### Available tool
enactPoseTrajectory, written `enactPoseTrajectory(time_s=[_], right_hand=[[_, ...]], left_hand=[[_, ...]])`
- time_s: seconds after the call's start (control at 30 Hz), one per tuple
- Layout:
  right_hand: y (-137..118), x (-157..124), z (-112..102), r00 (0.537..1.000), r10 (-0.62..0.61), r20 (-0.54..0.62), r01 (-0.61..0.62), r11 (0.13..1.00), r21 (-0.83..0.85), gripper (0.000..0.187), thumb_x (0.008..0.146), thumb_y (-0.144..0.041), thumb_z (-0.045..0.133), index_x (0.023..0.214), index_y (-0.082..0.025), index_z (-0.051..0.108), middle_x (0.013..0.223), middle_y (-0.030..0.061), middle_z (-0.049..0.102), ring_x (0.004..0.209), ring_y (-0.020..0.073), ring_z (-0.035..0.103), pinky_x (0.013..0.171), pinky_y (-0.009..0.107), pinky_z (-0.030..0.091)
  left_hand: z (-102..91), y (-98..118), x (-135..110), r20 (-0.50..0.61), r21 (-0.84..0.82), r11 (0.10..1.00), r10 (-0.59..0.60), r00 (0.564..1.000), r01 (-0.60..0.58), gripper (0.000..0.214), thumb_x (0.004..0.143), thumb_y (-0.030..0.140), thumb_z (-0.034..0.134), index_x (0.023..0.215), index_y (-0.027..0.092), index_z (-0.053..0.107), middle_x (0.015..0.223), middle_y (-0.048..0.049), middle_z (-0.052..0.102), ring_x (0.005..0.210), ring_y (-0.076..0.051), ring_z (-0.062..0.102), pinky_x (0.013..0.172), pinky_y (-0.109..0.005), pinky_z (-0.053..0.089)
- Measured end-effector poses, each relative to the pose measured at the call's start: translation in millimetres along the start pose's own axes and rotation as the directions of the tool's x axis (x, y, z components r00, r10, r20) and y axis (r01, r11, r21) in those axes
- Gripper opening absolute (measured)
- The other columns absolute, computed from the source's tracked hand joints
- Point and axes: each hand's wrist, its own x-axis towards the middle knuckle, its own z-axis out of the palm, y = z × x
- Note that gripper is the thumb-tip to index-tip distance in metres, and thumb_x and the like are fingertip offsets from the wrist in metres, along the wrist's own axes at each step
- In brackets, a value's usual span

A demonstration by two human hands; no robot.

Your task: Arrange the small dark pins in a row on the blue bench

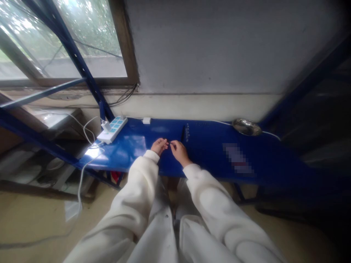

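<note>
Both hands meet over the front part of a blue table (203, 160). My left hand (159, 146) is closed in a pinch, palm turned partly up. My right hand (178, 151) pinches from the other side, its fingertips close to the left ones. A tiny dark thing (169, 142) shows between the fingertips, too small to name. Just beyond my right hand lies a thin black strip (182, 133). Beside that strip, a row of several small clear pieces (187, 132) runs away from me.
A white power strip with blue sockets (116, 126) lies at the table's left, its cable hanging over the edge. Near the wall sit a white adapter (146, 120) and a shiny metal bowl (246, 126). A pixelated flat item (238, 159) lies right. Blue frame posts (93, 86) flank the table.
</note>
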Motion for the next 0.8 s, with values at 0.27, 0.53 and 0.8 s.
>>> enactPoseTrajectory(time_s=[0.27, 0.53, 0.8], right_hand=[[-3.9, 1.3, -5.2, 0.998, -0.042, -0.052, 0.037, 0.995, -0.089, 0.017, 0.079, -0.024, 0.044, 0.083, -0.018, 0.059, 0.080, 0.0069, 0.054, 0.078, 0.0179, 0.047, 0.073, 0.030, 0.039], [-8.3, 1.7, -9.8, 0.997, -0.074, -0.019, 0.070, 0.986, -0.152, 0.020, 0.083, -0.025, 0.039, 0.085, -0.018, 0.057, 0.079, 0.0072, 0.053, 0.077, 0.0183, 0.046, 0.071, 0.030, 0.037], [-3.4, -2.7, -32.2, 0.999, -0.054, 0.001, 0.053, 0.971, -0.234, 0.018, 0.082, -0.023, 0.039, 0.084, -0.017, 0.056, 0.077, 0.0077, 0.056, 0.074, 0.0191, 0.047, 0.069, 0.031, 0.036]], left_hand=[[-0.7, 2.7, 0.2, -0.062, -0.045, 0.999, -0.001, 0.998, -0.002, 0.025, 0.069, 0.028, 0.061, 0.063, 0.015, 0.041, 0.051, 0.0042, 0.052, 0.041, -0.004, 0.048, 0.046, -0.017, 0.038], [-3.7, 3.2, 2.8, -0.084, -0.090, 0.996, -0.022, 0.996, 0.014, 0.026, 0.069, 0.030, 0.061, 0.063, 0.014, 0.041, 0.052, 0.0037, 0.053, 0.041, -0.003, 0.048, 0.045, -0.016, 0.039], [-3.3, 2.3, 3.5, -0.166, 0.026, 0.997, 0.076, 0.983, -0.073, 0.029, 0.064, 0.034, 0.063, 0.063, 0.014, 0.043, 0.052, 0.0036, 0.053, 0.039, -0.003, 0.046, 0.043, -0.017, 0.037]])
